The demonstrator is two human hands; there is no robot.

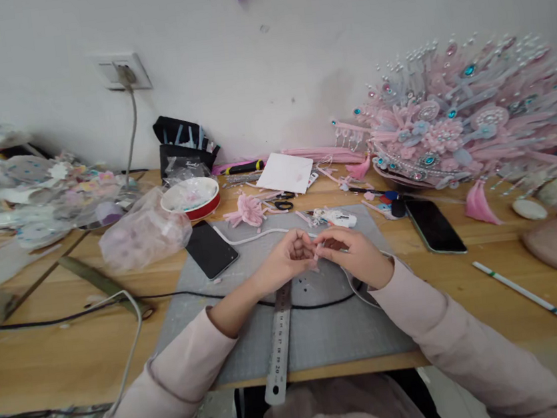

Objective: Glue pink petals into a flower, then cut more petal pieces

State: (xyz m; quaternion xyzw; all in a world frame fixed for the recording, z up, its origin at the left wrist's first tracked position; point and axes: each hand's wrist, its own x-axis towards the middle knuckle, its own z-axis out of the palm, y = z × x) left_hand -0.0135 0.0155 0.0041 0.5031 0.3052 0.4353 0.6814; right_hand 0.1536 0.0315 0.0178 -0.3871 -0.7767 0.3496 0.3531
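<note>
Above the middle of a grey cutting mat (243, 340), my left hand (287, 259) and my right hand (357, 257) meet at the fingertips. Both are closed in a pinch on a small pale pink piece (315, 256), mostly hidden by the fingers; its exact kind is unclear. Below them a steel ruler (280, 343) lies lengthwise, overhanging the table's front edge. Just beyond the hands are a white hot glue gun (337, 218), black-handled scissors (282, 203) and a pink fuzzy flower (247, 210).
Phones lie left (211, 249) and right (434, 223). A black cable (182, 293) crosses the mat. A large pink beaded headdress (453, 115) stands at the right. A red-and-white round tub (203, 209), a plastic bag (143, 231) and a wooden stick (100, 283) are at the left.
</note>
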